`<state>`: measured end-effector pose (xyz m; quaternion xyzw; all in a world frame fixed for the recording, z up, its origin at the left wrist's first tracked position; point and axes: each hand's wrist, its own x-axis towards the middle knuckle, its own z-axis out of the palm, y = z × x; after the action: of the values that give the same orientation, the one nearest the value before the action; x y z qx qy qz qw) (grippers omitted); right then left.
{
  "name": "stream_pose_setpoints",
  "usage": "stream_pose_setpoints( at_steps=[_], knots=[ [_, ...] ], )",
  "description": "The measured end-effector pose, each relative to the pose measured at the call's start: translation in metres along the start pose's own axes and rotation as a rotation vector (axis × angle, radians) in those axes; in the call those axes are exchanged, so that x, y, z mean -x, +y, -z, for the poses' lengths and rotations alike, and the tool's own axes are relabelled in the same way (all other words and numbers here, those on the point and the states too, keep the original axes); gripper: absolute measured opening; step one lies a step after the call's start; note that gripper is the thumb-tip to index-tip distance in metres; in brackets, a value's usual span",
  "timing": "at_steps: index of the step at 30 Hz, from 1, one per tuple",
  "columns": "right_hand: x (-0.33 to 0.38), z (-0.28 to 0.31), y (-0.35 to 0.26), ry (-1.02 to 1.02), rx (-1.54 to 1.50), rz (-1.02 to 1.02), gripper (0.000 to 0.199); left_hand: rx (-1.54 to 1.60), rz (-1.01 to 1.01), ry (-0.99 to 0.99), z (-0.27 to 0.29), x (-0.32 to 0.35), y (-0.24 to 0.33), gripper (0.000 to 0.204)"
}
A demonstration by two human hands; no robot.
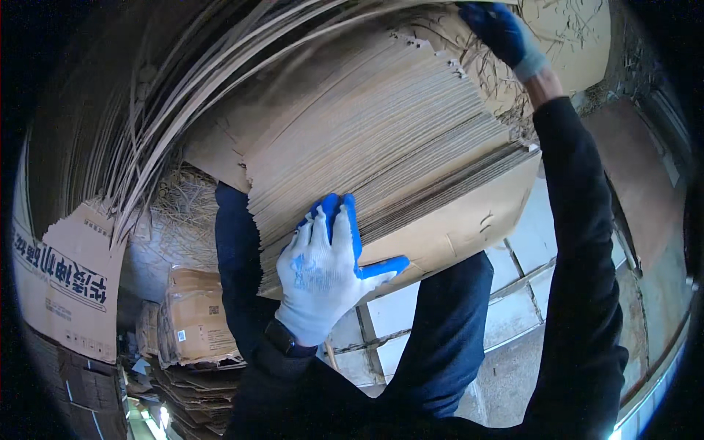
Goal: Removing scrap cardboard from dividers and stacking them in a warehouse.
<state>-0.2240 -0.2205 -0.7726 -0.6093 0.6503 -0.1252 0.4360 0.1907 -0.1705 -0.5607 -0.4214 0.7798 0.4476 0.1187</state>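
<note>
A thick stack of brown corrugated cardboard sheets [381,139] lies across my lap, its many layered edges facing up. My left hand [323,257], in a white knit glove with blue coating, lies flat on the near edges of the stack. Its fingers point away from me and the thumb is stretched out to the right. My right hand [506,37], in a dark blue glove with a grey cuff, reaches far out beyond the stack's right end. It is by a long cardboard strip [345,16] at the top edge; its fingertips are dark and partly cut off.
Long thin cardboard strips [176,121] hang and curve at the left. A printed cardboard sheet [81,286] stands there, with strapped carton bundles [198,315] nearby. Cardboard scraps litter the far side. A brown board [631,169] lies at the right; pale floor tiles [513,319] show below.
</note>
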Motion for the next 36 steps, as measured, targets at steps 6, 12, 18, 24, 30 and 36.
stream_pose_setpoints(
  at_steps=[6, 12, 18, 24, 30, 36],
  knots=[
    [0.055, 0.028, -0.028, 0.262, -0.725, -0.442, 0.044, -0.042, 0.014, -0.037, -0.005, -0.001, -0.002, 0.099],
    [0.153, 0.029, -0.074, 0.278, -0.862, -0.670, 0.050, -0.042, 0.038, -0.004, -0.001, 0.006, 0.000, 0.098],
    [0.411, -0.060, -0.066, 0.713, -1.627, -1.174, 0.102, -0.026, 0.041, 0.075, -0.008, 0.003, 0.007, 0.088],
    [0.409, -0.194, -0.197, 0.723, -2.135, -0.841, 0.107, 0.005, 0.051, 0.027, 0.003, 0.004, 0.020, 0.085],
    [0.320, -0.240, -0.256, 1.124, -1.655, -0.745, 0.063, 0.061, 0.060, -0.105, 0.012, 0.001, 0.014, 0.093],
    [0.290, -0.232, -0.289, 1.135, -2.382, -0.598, 0.058, -0.037, -0.001, -0.072, 0.035, -0.005, -0.001, 0.098]
  ],
)
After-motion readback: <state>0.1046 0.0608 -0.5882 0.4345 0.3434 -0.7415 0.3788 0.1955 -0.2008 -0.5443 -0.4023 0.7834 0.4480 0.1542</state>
